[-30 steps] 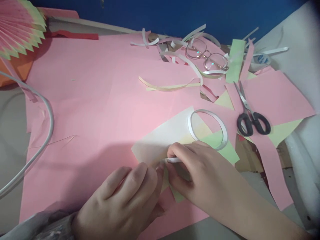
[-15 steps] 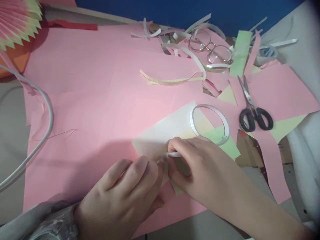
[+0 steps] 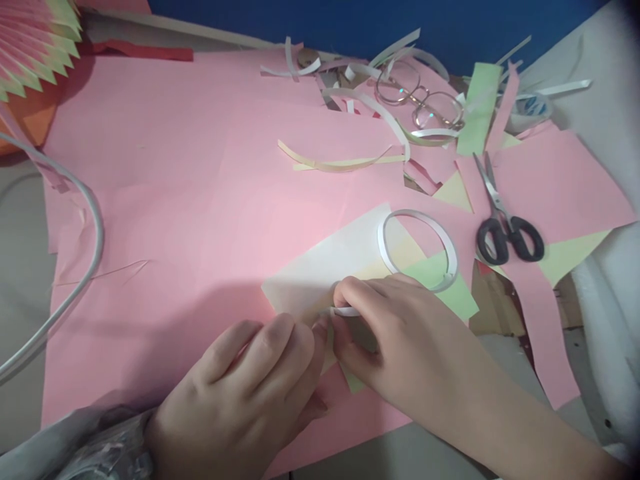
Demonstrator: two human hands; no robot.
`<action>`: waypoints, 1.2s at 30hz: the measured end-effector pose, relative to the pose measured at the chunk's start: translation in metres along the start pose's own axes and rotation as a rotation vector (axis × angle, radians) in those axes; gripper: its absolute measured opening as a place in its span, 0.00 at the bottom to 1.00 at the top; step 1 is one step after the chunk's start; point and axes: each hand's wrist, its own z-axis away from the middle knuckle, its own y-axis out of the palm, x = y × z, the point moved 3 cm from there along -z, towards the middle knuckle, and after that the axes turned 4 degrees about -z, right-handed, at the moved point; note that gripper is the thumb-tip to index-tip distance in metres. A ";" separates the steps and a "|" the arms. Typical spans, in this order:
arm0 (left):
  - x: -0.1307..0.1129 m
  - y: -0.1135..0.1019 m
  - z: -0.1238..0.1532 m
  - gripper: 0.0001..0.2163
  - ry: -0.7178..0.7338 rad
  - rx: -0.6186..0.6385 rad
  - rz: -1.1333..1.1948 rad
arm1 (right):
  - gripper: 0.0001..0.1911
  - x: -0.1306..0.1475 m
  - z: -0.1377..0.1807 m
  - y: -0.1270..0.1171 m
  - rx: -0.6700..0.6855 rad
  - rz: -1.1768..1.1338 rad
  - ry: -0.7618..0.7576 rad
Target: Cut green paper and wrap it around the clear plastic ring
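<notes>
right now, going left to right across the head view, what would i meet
Pleated paper fan → left hand → white strip just past that hand → white ring → black-handled scissors.

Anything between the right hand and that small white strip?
Nothing visible: the right hand has the white strip pinched in its fingers. The left hand is close at the strip's left end; whether it touches is hidden. The white ring lies beyond the right hand's knuckles, not between.
</notes>
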 end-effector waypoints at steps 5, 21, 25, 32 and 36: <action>-0.001 0.001 0.001 0.15 0.009 0.003 -0.017 | 0.08 0.000 0.000 0.001 0.000 0.006 -0.006; -0.001 -0.001 -0.002 0.14 0.015 -0.005 -0.015 | 0.06 0.001 0.000 0.002 -0.003 0.011 -0.023; -0.001 0.001 -0.001 0.15 0.000 0.015 -0.015 | 0.07 0.000 0.001 0.003 -0.019 0.023 -0.032; 0.000 0.000 -0.002 0.15 0.004 0.036 -0.016 | 0.07 0.001 0.000 0.003 -0.013 0.007 -0.031; -0.001 0.000 -0.002 0.16 -0.009 0.030 -0.007 | 0.07 0.001 0.001 0.003 -0.024 0.018 -0.041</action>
